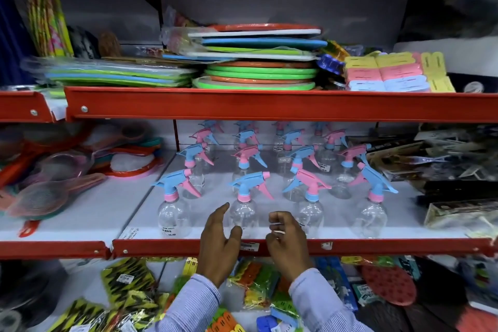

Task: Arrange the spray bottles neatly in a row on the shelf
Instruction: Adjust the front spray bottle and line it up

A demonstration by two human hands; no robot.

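Clear-bodied spray bottles [244, 213] stand in rows on the shelf [296, 246]. Left grip [219, 232], open and empty, sits beside the second front bottle; right grip [287, 234], loosely curled, holds nothing. Best nudge that bottle gently by its base, nozzle matching neighbours.

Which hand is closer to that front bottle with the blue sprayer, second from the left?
Left. The left hand is spread against that front bottle, fingers overlapping its clear body. The right hand is curled just to the bottle's right, apart from it.
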